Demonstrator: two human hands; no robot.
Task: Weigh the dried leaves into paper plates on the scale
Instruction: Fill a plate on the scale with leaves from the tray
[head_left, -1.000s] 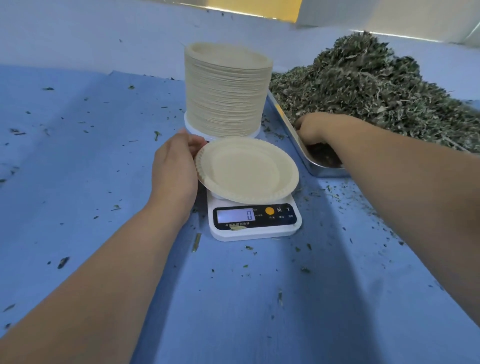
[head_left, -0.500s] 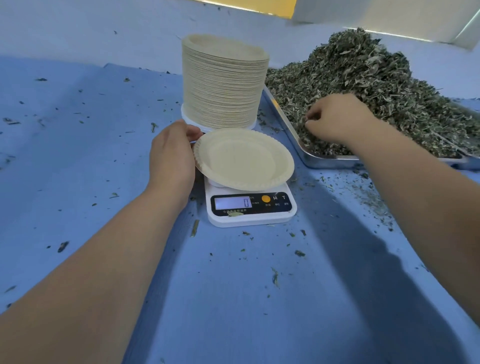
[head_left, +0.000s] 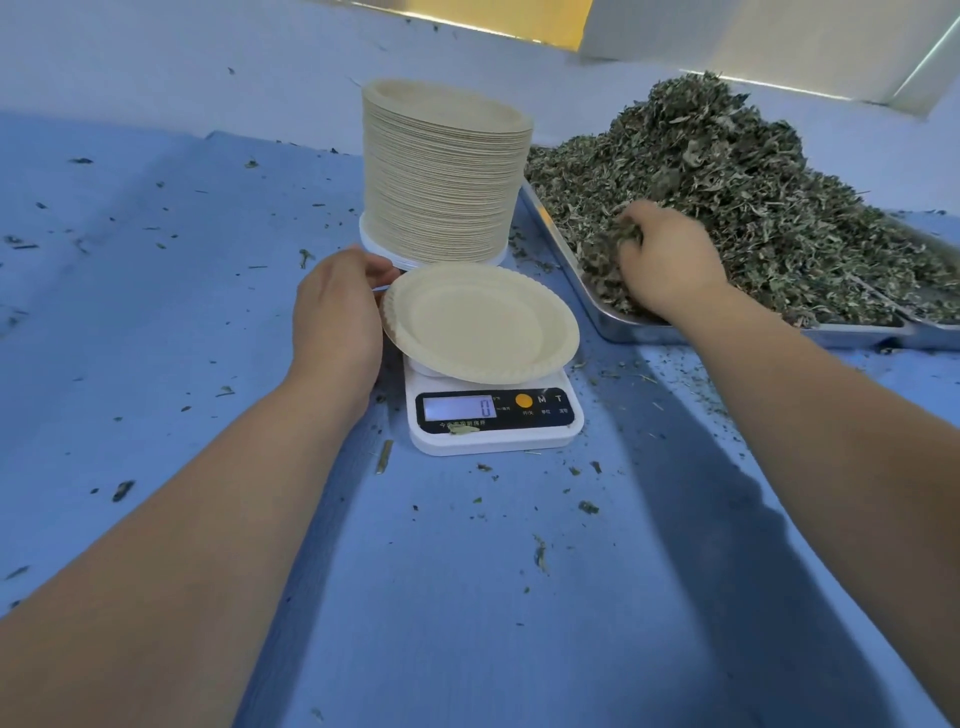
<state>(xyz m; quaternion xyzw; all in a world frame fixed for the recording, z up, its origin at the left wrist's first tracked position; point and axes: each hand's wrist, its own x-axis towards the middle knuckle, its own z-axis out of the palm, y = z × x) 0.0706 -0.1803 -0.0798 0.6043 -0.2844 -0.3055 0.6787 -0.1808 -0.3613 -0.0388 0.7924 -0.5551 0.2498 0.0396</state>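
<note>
An empty cream paper plate (head_left: 480, 322) sits on a small white digital scale (head_left: 493, 421) whose display reads 0. My left hand (head_left: 335, 317) holds the plate's left rim, fingers curled at the edge. A big heap of dried green leaves (head_left: 753, 208) fills a steel tray (head_left: 623, 325) to the right. My right hand (head_left: 665, 265) is buried in the near edge of the heap, its fingers curled round a clump of leaves.
A tall stack of paper plates (head_left: 447, 171) stands right behind the scale, beside the tray's left edge. Blue cloth (head_left: 156, 312) covers the table, littered with leaf crumbs. A second tray rim (head_left: 935, 332) shows at far right.
My right hand moved from the tray's near corner up into the heap and closed on a clump of leaves. The left hand stayed at the plate's rim.
</note>
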